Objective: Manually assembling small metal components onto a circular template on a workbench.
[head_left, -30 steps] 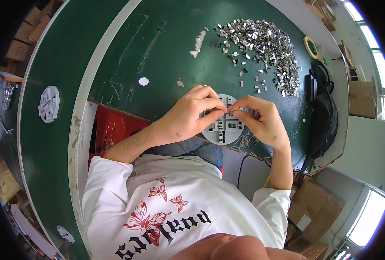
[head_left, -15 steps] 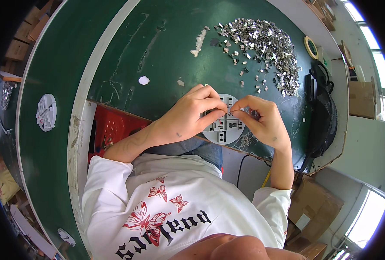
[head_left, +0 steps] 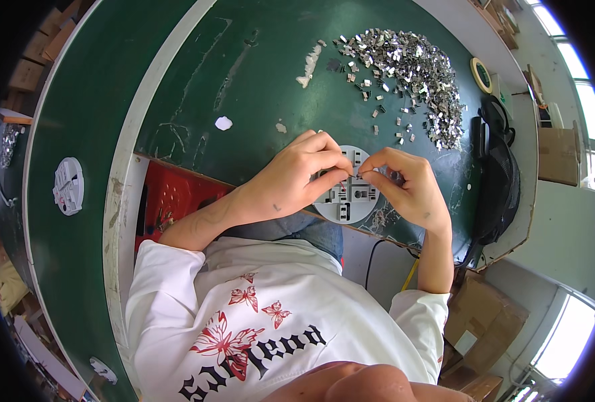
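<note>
at the far left, one light grey round plastic part point(head_left: 68, 186) lies on a long green strip point(head_left: 69, 80), well apart from the hands. next comes the left hand point(head_left: 304, 173), with thumb and forefinger bent into a close pinch. it seems to hold a tiny dark piece point(head_left: 355, 176), but this is too small to identify. if the pinch is uneven, i think the piece could slip out and fall among the moulded slots, where it is difficult to pick up again.

under the fingertips is the light grey round plastic base point(head_left: 342, 195), flat on the dark green worktop point(head_left: 264, 87), at its near edge. a strong push toward the body could slide the base over this edge, because no palm visibly presses it down.

the right hand point(head_left: 404, 181) meets the left one above the base, also with thumb and forefinger pinching, seemingly on the same piece. if both pull in different directions, the piece could bend or jump away.

beyond the hands, a heap of small silver metal clips point(head_left: 411, 77) spreads loosely, with some strays near the base. a careless wrist could drag one underneath, and then the base would rock.
</note>
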Demonstrator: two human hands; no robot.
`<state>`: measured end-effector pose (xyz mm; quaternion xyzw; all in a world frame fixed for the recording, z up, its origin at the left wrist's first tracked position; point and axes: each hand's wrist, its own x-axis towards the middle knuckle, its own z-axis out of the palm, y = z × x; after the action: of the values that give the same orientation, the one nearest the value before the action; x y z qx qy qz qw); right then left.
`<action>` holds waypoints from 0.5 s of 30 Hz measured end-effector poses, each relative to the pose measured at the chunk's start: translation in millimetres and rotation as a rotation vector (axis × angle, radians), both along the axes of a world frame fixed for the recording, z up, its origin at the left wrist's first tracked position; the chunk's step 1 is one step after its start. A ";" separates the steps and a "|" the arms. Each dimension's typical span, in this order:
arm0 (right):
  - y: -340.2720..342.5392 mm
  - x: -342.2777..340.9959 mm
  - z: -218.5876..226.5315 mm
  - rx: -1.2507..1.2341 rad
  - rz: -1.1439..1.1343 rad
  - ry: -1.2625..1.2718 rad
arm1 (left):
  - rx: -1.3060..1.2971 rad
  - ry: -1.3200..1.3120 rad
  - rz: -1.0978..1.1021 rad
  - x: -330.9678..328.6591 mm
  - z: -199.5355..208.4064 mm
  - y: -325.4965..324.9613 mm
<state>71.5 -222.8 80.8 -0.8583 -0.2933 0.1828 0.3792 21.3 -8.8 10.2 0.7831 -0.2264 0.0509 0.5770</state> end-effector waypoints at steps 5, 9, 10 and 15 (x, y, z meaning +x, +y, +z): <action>2.8 -0.4 -3.2 0.016 0.010 -0.021 | 0.007 -0.010 0.000 -0.4 -1.4 0.4; 6.2 -3.1 1.4 -0.010 0.014 -0.065 | 0.016 -0.043 0.024 -2.1 -1.2 -0.6; 7.2 -4.5 2.4 -0.027 0.016 -0.082 | 0.020 -0.056 0.037 -3.3 -1.1 -0.8; 10.5 -15.0 -4.5 -0.049 0.062 -0.287 | 0.055 -0.120 0.092 -9.3 2.6 -2.2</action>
<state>56.6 -212.3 76.3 -0.8750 -0.3665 0.0771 0.3067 12.0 -11.0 12.8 0.8038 -0.2258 0.1180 0.5376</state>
